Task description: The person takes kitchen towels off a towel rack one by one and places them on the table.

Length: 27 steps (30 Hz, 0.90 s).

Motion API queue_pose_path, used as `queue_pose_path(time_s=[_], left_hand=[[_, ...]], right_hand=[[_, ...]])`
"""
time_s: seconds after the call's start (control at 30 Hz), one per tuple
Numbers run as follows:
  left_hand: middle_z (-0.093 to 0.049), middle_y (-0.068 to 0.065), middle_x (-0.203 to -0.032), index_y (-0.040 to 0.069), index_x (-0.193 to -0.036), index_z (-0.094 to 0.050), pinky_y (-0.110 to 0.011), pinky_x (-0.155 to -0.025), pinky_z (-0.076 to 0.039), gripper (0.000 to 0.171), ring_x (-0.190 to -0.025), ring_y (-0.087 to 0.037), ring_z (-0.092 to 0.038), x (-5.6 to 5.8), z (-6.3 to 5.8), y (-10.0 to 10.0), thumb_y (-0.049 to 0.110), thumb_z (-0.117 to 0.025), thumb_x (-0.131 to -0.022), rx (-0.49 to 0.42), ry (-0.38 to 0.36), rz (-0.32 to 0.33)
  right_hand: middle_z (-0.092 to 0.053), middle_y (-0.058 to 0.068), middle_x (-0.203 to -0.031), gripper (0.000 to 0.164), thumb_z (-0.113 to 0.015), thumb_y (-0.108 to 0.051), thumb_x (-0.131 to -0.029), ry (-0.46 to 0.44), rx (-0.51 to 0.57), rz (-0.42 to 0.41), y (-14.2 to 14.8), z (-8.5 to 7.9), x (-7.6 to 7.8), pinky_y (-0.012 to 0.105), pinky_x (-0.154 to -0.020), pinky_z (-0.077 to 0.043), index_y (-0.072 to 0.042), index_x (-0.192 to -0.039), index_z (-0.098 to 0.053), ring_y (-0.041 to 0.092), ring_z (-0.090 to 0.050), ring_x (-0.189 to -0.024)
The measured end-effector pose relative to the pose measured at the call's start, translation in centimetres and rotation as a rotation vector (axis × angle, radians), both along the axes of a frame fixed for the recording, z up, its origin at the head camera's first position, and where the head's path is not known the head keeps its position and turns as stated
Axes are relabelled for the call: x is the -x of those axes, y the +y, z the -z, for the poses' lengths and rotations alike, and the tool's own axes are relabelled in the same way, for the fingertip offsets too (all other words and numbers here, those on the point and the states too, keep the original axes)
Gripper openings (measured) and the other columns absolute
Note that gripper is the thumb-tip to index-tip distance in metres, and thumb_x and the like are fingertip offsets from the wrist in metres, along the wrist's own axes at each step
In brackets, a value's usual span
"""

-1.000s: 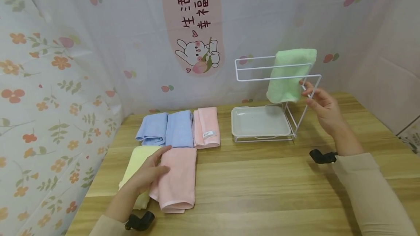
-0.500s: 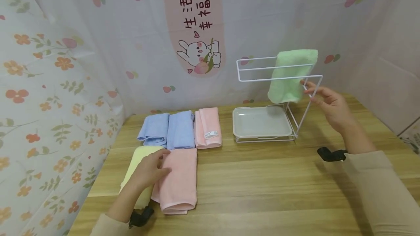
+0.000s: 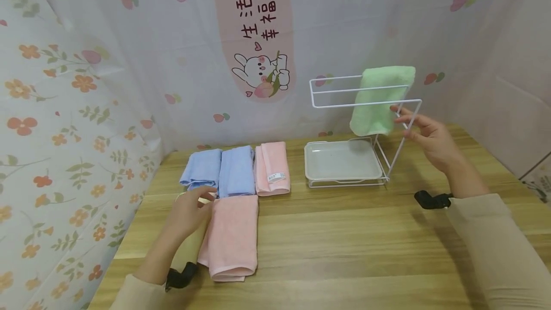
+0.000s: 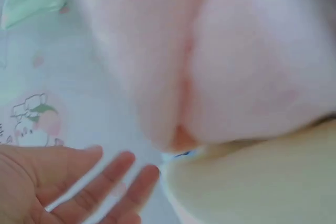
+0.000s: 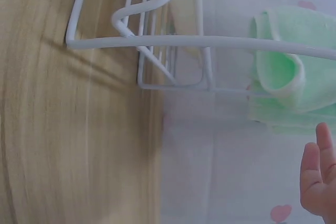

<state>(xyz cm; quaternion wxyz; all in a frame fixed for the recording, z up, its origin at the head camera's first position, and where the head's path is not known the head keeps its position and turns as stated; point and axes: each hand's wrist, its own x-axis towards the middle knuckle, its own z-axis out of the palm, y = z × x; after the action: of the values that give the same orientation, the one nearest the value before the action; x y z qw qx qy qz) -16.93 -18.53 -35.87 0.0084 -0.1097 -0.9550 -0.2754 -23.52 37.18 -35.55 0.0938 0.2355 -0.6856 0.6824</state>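
In the head view my left hand (image 3: 185, 214) hovers over a folded yellow towel (image 3: 189, 250), covering much of it, fingers loosely bent with nothing in them. A folded pink towel (image 3: 234, 238) lies just to its right. The left wrist view has pink cloth (image 4: 247, 77) blurred up close, beside spread fingers. My right hand (image 3: 435, 142) is at the side of a white wire rack (image 3: 399, 152), its fingertips overlapping the upright. A pale green towel (image 3: 374, 118) hangs over the rack's rear bar. Two straight fingers (image 5: 326, 156) show below the green towel in the right wrist view.
A grey-white tray (image 3: 344, 161) sits in the rack's base. Two folded blue towels (image 3: 203, 167) and a smaller pink towel with a label (image 3: 273, 166) line the back of the wooden table (image 3: 327, 238). A printed curtain (image 3: 181, 61) hangs behind.
My left hand has drawn back leftward from the near pink towel and now covers more of the yellow one. The right hand stays at the rack with hardly any movement.
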Motion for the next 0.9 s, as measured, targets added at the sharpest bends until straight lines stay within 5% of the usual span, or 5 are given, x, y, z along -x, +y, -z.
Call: queue_pose_path(time_s=[0.27, 0.53, 0.63, 0.73, 0.9], left_hand=[[-0.072, -0.013, -0.109, 0.007, -0.125, -0.065, -0.039, -0.075, -0.057, 0.029, -0.094, -0.03, -0.07, 1.8, -2.1, 1.3, 0.013, -0.063, -0.097, -0.111, 0.024, 0.112], [-0.071, -0.009, -0.118, 0.013, -0.13, -0.063, -0.046, -0.084, -0.056, 0.033, -0.106, -0.03, -0.069, 3.7, -5.3, 5.3, 0.016, -0.063, -0.097, -0.222, 0.075, 0.225], [-0.07, -0.006, -0.122, 0.014, -0.132, -0.062, -0.045, -0.083, -0.055, 0.034, -0.112, -0.027, -0.067, 4.3, -6.7, 6.9, 0.016, -0.063, -0.098, -0.277, 0.086, 0.254], [-0.068, -0.004, -0.125, 0.015, -0.132, -0.062, -0.045, -0.086, -0.055, 0.033, -0.116, -0.023, -0.064, 5.1, -8.0, 8.5, 0.017, -0.061, -0.098, -0.334, 0.103, 0.282], [-0.067, -0.003, -0.128, 0.018, -0.132, -0.062, -0.045, -0.088, -0.054, 0.033, -0.117, -0.018, -0.062, 6.6, -9.6, 10.8, 0.02, -0.061, -0.099, -0.415, 0.147, 0.31]], right_hand=[[-0.05, -0.003, -0.151, 0.029, -0.056, 0.016, -0.092, 0.033, -0.055, 0.009, -0.3, -0.6, -0.1, 0.014, -0.096, -0.044, 0.007, -0.119, -0.063, 0.006, -0.035, -0.145], [-0.052, -0.003, -0.149, 0.031, -0.056, 0.017, -0.091, 0.026, -0.003, 0.005, -0.4, -0.2, -0.2, 0.013, -0.094, -0.047, 0.004, -0.117, -0.065, 0.003, -0.04, -0.141], [-0.05, -0.003, -0.15, 0.031, -0.056, 0.017, -0.091, 0.006, 0.019, 0.002, -0.5, 0.0, -0.2, 0.017, -0.104, -0.042, 0.004, -0.118, -0.064, 0.005, -0.036, -0.145], [-0.048, -0.004, -0.152, 0.031, -0.056, 0.016, -0.092, -0.021, 0.025, 0.014, -0.5, 0.2, -0.3, 0.035, -0.123, -0.02, 0.003, -0.119, -0.063, 0.008, -0.026, -0.15], [-0.048, -0.005, -0.153, 0.031, -0.057, 0.017, -0.091, -0.032, 0.033, 0.035, -0.7, 0.4, -0.2, 0.052, -0.125, 0.0, 0.002, -0.117, -0.064, 0.01, -0.02, -0.153]])
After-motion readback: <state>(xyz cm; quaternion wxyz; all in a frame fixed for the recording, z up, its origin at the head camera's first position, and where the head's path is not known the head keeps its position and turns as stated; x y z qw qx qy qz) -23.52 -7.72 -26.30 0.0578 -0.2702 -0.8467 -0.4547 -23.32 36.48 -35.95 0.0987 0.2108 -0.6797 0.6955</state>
